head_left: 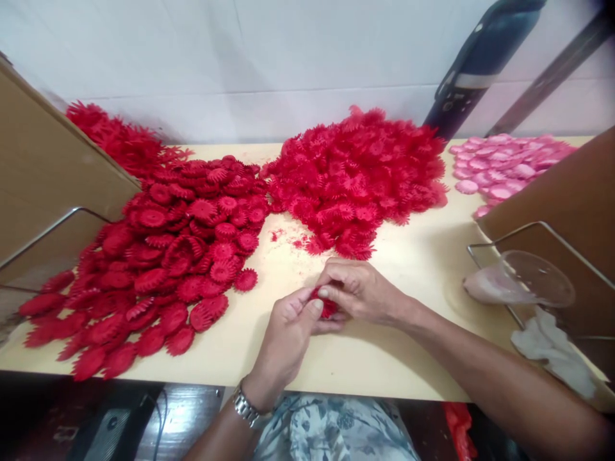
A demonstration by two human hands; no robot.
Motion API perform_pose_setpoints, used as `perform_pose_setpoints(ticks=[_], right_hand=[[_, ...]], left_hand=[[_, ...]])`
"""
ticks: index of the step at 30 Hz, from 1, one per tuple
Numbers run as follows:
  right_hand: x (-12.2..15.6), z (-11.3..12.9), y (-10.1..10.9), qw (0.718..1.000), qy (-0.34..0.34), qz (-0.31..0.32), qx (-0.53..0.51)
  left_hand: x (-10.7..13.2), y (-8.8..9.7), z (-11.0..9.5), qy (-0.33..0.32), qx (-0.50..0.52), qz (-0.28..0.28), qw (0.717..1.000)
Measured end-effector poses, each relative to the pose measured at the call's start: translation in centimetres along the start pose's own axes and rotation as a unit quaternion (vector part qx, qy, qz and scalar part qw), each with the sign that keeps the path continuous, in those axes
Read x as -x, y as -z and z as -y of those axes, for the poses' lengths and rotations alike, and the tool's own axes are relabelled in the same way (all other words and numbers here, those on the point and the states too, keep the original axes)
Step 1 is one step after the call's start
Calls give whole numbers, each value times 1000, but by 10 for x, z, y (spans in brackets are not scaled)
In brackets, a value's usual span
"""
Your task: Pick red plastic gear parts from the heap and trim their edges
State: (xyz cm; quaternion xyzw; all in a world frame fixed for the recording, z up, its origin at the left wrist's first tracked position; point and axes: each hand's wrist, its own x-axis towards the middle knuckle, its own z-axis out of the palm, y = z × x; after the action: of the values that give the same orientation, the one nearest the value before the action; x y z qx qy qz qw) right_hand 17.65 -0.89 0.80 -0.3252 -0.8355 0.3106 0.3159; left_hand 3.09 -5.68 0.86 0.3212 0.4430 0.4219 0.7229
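Close to the table's front edge, my two hands meet around one small red petalled piece. My left hand, with a metal watch on its wrist, pinches it from the left, thumb on top. From the right, my right hand presses thumb and fingers against the same piece, and most of it is hidden between them. To the left spreads a heap of thick red disc-shaped pieces with notched rims. Beyond my hands rises a pile of thin red petalled pieces.
Pink discs lie at the back right. Cardboard boxes flank both sides. A clear plastic cup lies tipped near a crumpled white tissue. A dark blue device leans against the wall. Red scraps dot the table.
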Motion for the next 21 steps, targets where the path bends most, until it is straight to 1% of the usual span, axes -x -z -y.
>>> perform_pose_setpoints(ticks=[3, 6, 9, 11, 14, 16, 19, 21], right_hand=[[2, 0, -6, 990, 62, -35, 118], [4, 3, -11, 958, 105, -56, 260], [5, 7, -13, 929, 122, -60, 344], [5, 9, -12, 917, 114, -64, 376], [4, 5, -8, 911, 105, -73, 392], [4, -1, -1, 904, 96, -100, 405], [4, -12, 15, 876, 39, -155, 455], [5, -16, 26, 858, -5, -156, 490]], left_hand=[[-1, 1, -2, -16, -28, -12, 999], [0, 0, -5, -18, -41, -20, 999], [1, -1, -6, -16, -42, -29, 999], [2, -3, -5, -1, -54, -42, 998], [4, -3, -5, 24, -76, -59, 995], [6, -1, -7, 23, -83, -65, 994], [9, 4, -12, 10, -82, -78, 994], [9, 7, -14, 10, -71, -83, 994]])
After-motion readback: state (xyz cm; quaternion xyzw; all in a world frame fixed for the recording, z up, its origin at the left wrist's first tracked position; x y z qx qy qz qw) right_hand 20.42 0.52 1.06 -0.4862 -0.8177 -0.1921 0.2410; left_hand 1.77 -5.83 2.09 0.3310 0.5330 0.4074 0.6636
